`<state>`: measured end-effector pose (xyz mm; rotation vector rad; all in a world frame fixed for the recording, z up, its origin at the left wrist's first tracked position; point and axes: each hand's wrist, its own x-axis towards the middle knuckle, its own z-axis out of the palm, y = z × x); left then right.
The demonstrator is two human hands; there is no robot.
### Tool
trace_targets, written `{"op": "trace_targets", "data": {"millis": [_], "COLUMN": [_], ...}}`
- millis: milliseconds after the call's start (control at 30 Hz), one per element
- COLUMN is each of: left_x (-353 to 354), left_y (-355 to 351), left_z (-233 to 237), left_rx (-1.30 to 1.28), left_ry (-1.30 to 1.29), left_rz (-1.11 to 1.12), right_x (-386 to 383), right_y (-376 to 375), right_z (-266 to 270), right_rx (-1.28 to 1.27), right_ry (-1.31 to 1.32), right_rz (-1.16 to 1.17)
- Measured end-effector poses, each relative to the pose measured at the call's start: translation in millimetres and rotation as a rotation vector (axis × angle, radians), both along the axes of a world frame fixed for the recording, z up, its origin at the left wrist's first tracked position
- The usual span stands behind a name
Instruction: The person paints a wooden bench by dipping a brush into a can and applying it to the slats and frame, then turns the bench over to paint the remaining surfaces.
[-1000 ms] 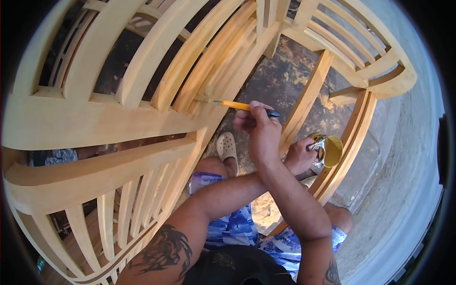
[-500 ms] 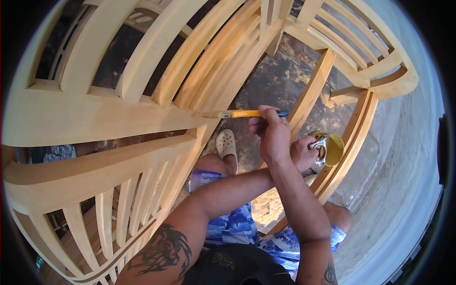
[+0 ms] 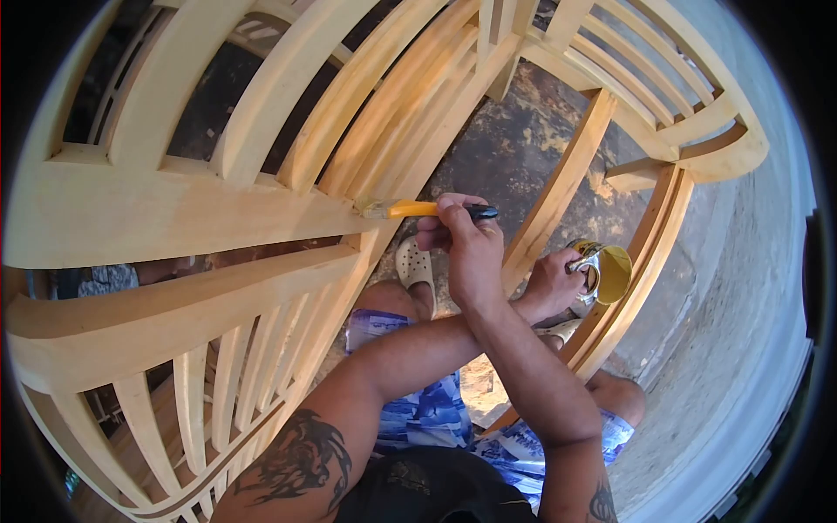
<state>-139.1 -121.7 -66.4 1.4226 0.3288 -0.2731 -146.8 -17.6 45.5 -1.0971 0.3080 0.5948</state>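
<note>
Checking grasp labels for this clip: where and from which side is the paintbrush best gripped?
Grip the paintbrush on its slim handle, near the dark rear end, coming from the right as the right hand does. It lies almost level with its bristles against the chair rail on the left, so that end is blocked.

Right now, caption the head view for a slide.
Right hand holds brush against wooden frame; left hand holds mug.

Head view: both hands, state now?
The left hand is closed on the handle of the metal mug.
The right hand is closed on the paintbrush.
</note>
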Motion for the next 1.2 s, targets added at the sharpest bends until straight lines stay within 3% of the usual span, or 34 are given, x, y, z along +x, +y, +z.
{"op": "trace_targets", "data": {"millis": [500,633,667,733,833,933,1000,1100,1200], "left_x": [1,-1,3,-9,-3,-2,-4,2,0], "left_y": [2,4,7,-3,1,-7,-4,4,1], "left_z": [14,12,17,-14,-13,-32,-6,13,14], "left_rx": [-0.111,-0.117,-0.13,-0.486,-0.283,-0.26,-0.362,-0.15,-0.123], "left_ry": [0.11,0.104,0.116,-0.009,-0.058,-0.049,0.068,0.098,0.132], "left_rz": [0.049,0.004,-0.016,0.083,-0.003,0.022,0.045,0.036,0.031], "right_x": [29,53,80,120,145,148,125,77,66], "right_y": [-23,8,17,25,14,1,7,17,-2], "right_z": [-5,-6,-8,-19,-34,-50,-45,-38,-39], "right_rx": [-0.1,-0.053,-0.095,-0.124,-0.047,0.093,0.104,0.028,-0.046], "right_ry": [-0.04,-0.027,-0.087,-0.133,-0.119,-0.091,-0.05,0.061,0.113], "right_rz": [-0.035,0.004,-0.04,-0.124,-0.302,-0.526,-0.455,-0.28,-0.125]}}
